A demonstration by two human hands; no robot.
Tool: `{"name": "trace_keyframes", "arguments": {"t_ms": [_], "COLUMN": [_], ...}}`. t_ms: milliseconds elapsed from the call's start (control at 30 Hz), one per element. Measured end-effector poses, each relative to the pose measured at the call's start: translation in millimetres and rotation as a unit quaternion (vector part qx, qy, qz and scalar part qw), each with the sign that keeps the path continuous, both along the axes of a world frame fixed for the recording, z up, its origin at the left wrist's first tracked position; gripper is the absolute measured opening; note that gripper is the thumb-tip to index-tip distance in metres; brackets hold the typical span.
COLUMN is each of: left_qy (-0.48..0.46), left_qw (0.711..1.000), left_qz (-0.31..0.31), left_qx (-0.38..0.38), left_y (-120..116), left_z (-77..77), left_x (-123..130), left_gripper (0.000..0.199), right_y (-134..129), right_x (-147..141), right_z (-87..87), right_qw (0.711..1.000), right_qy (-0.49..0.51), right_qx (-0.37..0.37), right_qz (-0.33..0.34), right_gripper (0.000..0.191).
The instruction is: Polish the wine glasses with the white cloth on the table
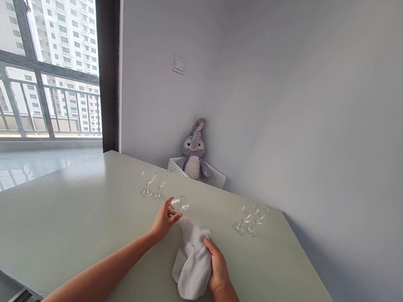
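Note:
My left hand (165, 219) is closed on a clear glass (181, 203) near the middle of the table. The glass is tilted, and my fingers partly hide it. A white cloth (194, 267) hangs bunched from my right hand (218, 266), just right of and nearer than the glass. Two clear stemmed glasses, one (147, 183) beside the other (159, 186), stand upright to the left behind my left hand. On the right stand two more stemmed glasses, one (240, 220) next to the other (256, 221).
The pale green table (101, 222) fills the lower view. Behind its far edge, a purple plush toy (194, 155) sits in a white perforated basket (216, 178). Grey walls meet behind it, and a window (59, 41) is at the left.

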State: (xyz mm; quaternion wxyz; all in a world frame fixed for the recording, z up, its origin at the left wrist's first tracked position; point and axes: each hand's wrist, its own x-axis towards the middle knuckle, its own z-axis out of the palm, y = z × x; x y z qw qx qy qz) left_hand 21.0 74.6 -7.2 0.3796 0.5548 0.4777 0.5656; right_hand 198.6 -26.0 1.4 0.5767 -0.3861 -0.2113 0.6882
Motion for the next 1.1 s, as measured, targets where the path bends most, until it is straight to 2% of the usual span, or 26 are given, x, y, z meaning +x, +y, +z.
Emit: {"name": "trace_keyframes", "arguments": {"t_ms": [67,167,233,300,367,433,500,567,667,733,900,1033,1100], "left_qy": [0.004,0.006,0.003,0.016,0.051,0.088,0.113,0.129,0.157,0.179,0.226,0.257,0.24], "left_qw": [0.999,0.998,0.998,0.998,0.996,0.99,0.984,0.981,0.977,0.972,0.955,0.935,0.935], "left_qz": [-0.034,-0.047,-0.042,-0.041,-0.051,-0.065,-0.074,-0.075,-0.074,-0.079,-0.135,-0.193,-0.204], "left_qx": [0.016,0.037,0.041,0.046,0.062,0.09,0.113,0.124,0.128,0.133,0.137,0.151,0.16], "left_y": [-7,-20,-28,-34,-39,-40,-40,-39,-40,-42,-49,-51,-53], "left_z": [1.2,-0.4,-4.2,-8.3,-10.5,-10.4,-8.8,-6.8,-3.0,0.7,8.3,5.9,4.9], "left_x": [16,32,36,38,37,36,34,33,31,31,30,31,33], "left_gripper": [0.064,0.065,0.064,0.063,0.062,0.061,0.059,0.058,0.057,0.057,0.061,0.07,0.071], "right_y": [4,4,0,-6,-13,-19,-22,-23,-22,-21,-17,-12,-8], "right_x": [10,27,32,28,16,-1,-16,-25,-24,-19,-6,-2,-2], "right_z": [3.0,14.0,23.4,31.4,36.7,39.1,39.7,39.2,36.2,32.2,20.1,14.2,11.5], "right_qw": [0.995,0.968,0.934,0.886,0.845,0.827,0.832,0.853,0.883,0.887,0.858,0.832,0.843], "right_qy": [-0.013,-0.081,-0.173,-0.288,-0.386,-0.437,-0.437,-0.406,-0.36,-0.364,-0.446,-0.477,-0.455], "right_qx": [0.0,0.064,0.12,0.18,0.247,0.304,0.329,0.325,0.3,0.284,0.254,0.283,0.288], "right_qz": [-0.101,-0.23,-0.289,-0.316,-0.277,-0.179,-0.088,-0.041,-0.024,-0.009,-0.005,0.007,0.017], "right_gripper": [0.022,0.022,0.02,0.017,0.012,0.009,0.017,0.032,0.044,0.047,0.049,0.03,0.023]}}
